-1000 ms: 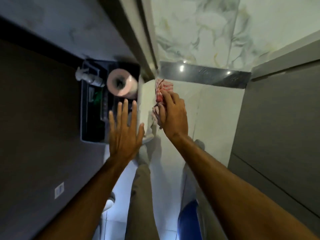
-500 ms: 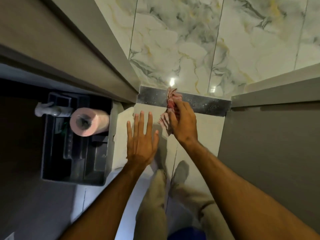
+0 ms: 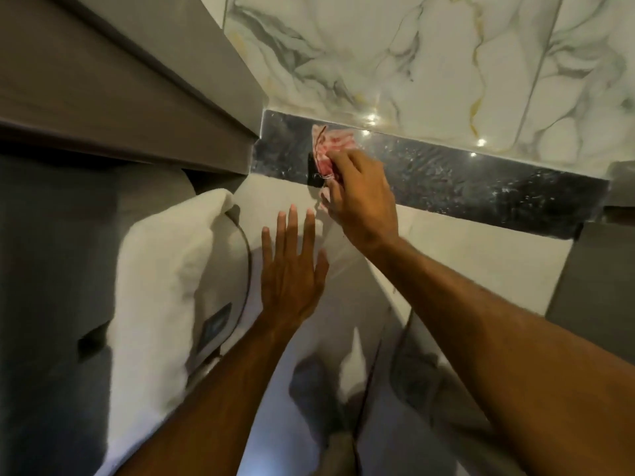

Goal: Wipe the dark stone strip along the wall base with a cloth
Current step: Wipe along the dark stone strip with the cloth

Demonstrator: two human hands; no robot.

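Observation:
A glossy dark stone strip (image 3: 464, 180) runs along the base of the marble wall, from a grey cabinet on the left to a grey panel on the right. My right hand (image 3: 360, 197) presses a crumpled pink and white cloth (image 3: 331, 147) against the strip's left part. Only the cloth's upper portion shows past my fingers. My left hand (image 3: 292, 269) hovers flat, fingers spread, over the pale floor just below the strip, holding nothing.
A white toilet (image 3: 165, 269) with a dark hose sits at left under the grey cabinet (image 3: 120, 97). A grey panel (image 3: 598, 269) closes the right side. The marble wall (image 3: 429, 56) rises above the strip. My legs and shadow fall on the floor tiles (image 3: 481, 262).
The view has closed in on the wall base. My right hand brought the cloth up from the floor onto the strip. The black tray with the paper roll has left the view.

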